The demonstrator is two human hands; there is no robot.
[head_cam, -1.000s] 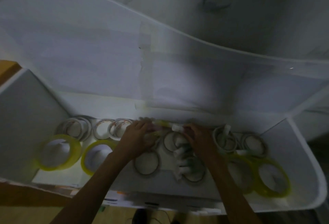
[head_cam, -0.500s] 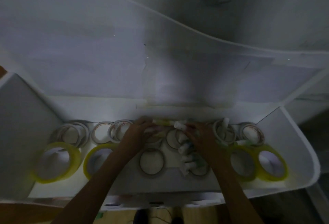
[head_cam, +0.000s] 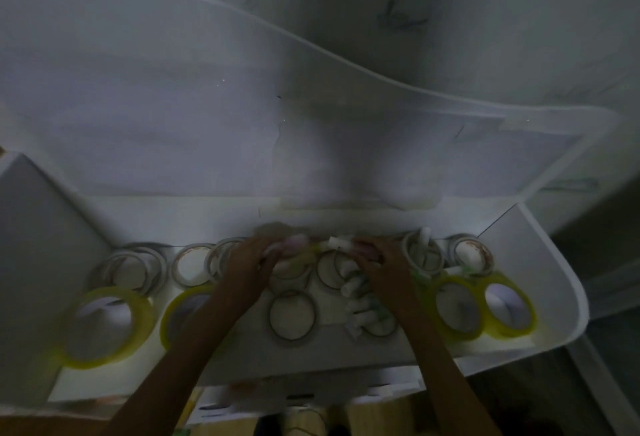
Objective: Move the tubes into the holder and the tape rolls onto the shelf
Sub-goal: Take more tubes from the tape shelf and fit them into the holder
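Both hands (head_cam: 247, 262) (head_cam: 384, 262) apparently pinch tube (head_cam: 340, 242) over shelf (head_cam: 214, 217).

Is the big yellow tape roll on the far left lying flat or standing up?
Lying flat. The yellow tape roll shows its whole ring and round hole from above, resting on the white shelf.

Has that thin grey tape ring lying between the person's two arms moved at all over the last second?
No. The thin grey tape ring lies flat on the white shelf, in the same spot relative to the yellow tape roll on its left; only the camera shifted.
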